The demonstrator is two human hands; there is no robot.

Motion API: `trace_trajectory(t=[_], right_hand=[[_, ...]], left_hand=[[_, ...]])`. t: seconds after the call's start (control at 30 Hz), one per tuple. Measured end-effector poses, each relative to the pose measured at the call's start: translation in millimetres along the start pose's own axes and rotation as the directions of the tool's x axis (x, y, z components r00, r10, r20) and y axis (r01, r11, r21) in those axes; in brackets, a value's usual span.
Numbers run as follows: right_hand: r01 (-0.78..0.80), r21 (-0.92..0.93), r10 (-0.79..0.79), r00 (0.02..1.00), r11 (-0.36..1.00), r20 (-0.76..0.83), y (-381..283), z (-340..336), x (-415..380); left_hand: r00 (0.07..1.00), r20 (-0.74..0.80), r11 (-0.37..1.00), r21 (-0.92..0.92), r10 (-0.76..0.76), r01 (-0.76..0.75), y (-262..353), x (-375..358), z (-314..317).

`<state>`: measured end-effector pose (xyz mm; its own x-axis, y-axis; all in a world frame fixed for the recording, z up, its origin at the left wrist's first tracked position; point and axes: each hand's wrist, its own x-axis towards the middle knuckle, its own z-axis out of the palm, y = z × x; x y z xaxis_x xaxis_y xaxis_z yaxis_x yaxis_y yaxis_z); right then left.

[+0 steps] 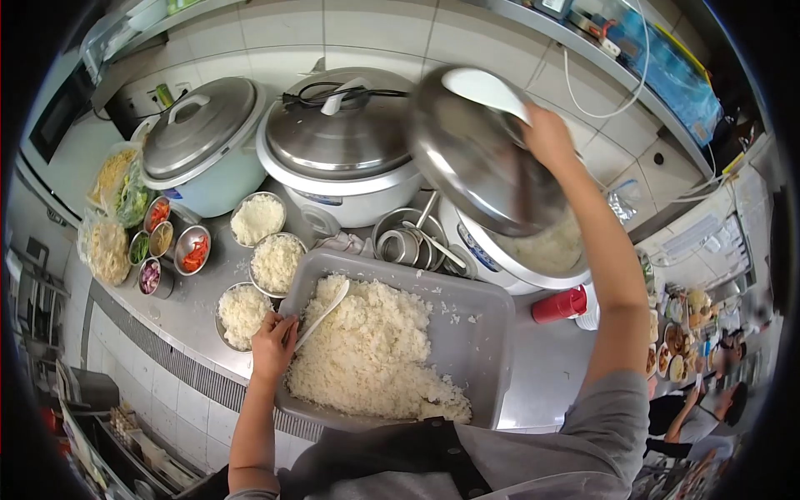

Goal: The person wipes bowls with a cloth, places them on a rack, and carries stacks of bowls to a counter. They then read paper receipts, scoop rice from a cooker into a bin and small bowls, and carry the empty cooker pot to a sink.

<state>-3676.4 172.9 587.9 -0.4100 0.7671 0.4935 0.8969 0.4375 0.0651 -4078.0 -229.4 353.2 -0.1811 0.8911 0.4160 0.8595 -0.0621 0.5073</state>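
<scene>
My right hand (pixel 550 137) is raised at the upper right, closed around a white rice paddle (pixel 483 87) and the lid. The steel rice cooker lid (pixel 475 167) is tilted and slightly blurred above the right rice cooker (pixel 533 267), whose pot shows pale rice inside. Its handle is hidden. My left hand (pixel 273 343) is closed on the left rim of a grey tray (pixel 471 333). A heap of cooked rice (pixel 358 354) covers much of the tray. Close to my left fingers, a white spoon (pixel 325 312) rests on the rice.
Two lidded rice cookers (pixel 204 142) (pixel 342 150) stand by the wall. Several rice bowls (pixel 277 262) and small cups of cut vegetables (pixel 192 250) sit on the left. A steel pot (pixel 408 237) holds utensils. A red cup (pixel 558 306) lies at right. Another person (pixel 708 417) is far right.
</scene>
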Motion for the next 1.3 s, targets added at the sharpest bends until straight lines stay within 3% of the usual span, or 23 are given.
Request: trace_trajectory(t=[0.03,0.17,0.27,0.33,0.47,0.57,0.6,0.67,0.7,0.73,0.77,0.8,0.83,0.93,1.0,1.07,1.1,1.17,1.27,1.3], right_hand=[[0.054,0.091,-0.049,0.997,0.994,-0.057,-22,11,18],[0.105,0.165,-0.089,0.991,0.981,-0.101,-119,46,92],[-0.008,0.228,0.034,0.993,0.974,-0.111,-186,70,124],[-0.11,0.203,0.138,0.982,0.973,-0.13,-211,99,137],[-0.267,0.22,0.256,0.964,0.938,0.078,-223,115,141],[-0.225,0.293,0.19,0.971,0.929,0.146,-215,116,138],[-0.224,0.292,0.187,0.971,0.93,0.148,-214,115,135],[-0.216,0.32,0.249,0.966,0.923,-0.066,-206,114,127],[-0.215,0.315,0.246,0.967,0.924,-0.062,-195,113,121],[-0.083,0.189,0.093,0.995,0.979,-0.044,-179,103,112],[-0.092,0.308,0.029,0.979,0.947,0.203,-153,86,104],[-0.159,0.401,-0.037,0.898,0.902,0.437,-127,68,95],[-0.057,0.539,-0.241,0.851,0.841,0.466,-91,56,70],[-0.237,0.497,-0.14,0.782,0.835,0.608,-15,-3,-16],[-0.152,0.189,0.03,0.848,0.97,0.529,53,0,-54],[-0.073,-0.291,0.2,0.878,0.954,0.434,114,15,-77],[-0.07,-0.296,0.203,0.872,0.953,0.445,120,15,-83],[-0.181,-0.594,0.446,0.829,0.784,0.337,127,13,-91],[-0.03,-0.623,0.356,0.841,0.782,0.408,161,64,-99],[-0.02,-0.619,0.349,0.841,0.785,0.415,164,72,-95]], left_hand=[[1.0,-0.006,1.0,-0.003,-0.011,0.011,1,0,0],[0.998,0.017,0.998,-0.003,-0.067,0.067,1,0,0],[0.996,-0.016,0.996,-0.028,-0.083,0.083,-6,-5,5],[1.0,-0.01,1.0,-0.027,-0.016,0.016,-10,-6,6],[0.995,0.028,0.992,-0.075,-0.099,0.101,-14,-7,7],[0.991,0.028,0.987,-0.093,-0.132,0.134,-15,-9,7],[0.99,0.026,0.985,-0.1,-0.136,0.137,-15,-9,7],[0.989,0.028,0.983,-0.114,-0.142,0.144,-15,-10,8],[0.988,0.03,0.981,-0.112,-0.153,0.155,-15,-10,7],[0.986,0.029,0.98,-0.11,-0.163,0.166,-14,-10,6],[0.983,0.017,0.976,-0.116,-0.182,0.183,-13,-10,5],[0.982,0.018,0.975,-0.121,-0.188,0.189,-13,-10,5],[0.986,0.003,0.982,-0.083,-0.167,0.167,-14,-9,5],[0.992,-0.026,0.992,-0.023,-0.123,0.122,-13,-8,6],[0.999,-0.032,0.991,0.125,-0.039,0.043,-9,-6,7],[0.999,-0.021,0.992,0.121,-0.036,0.038,14,9,8],[0.996,-0.08,0.995,0.098,0.029,-0.021,26,19,13],[0.985,-0.149,0.996,0.044,0.086,-0.08,56,44,29],[0.993,-0.104,0.983,-0.183,-0.049,0.03,142,87,60],[0.996,-0.088,0.966,-0.26,-0.02,-0.004,167,100,75]])
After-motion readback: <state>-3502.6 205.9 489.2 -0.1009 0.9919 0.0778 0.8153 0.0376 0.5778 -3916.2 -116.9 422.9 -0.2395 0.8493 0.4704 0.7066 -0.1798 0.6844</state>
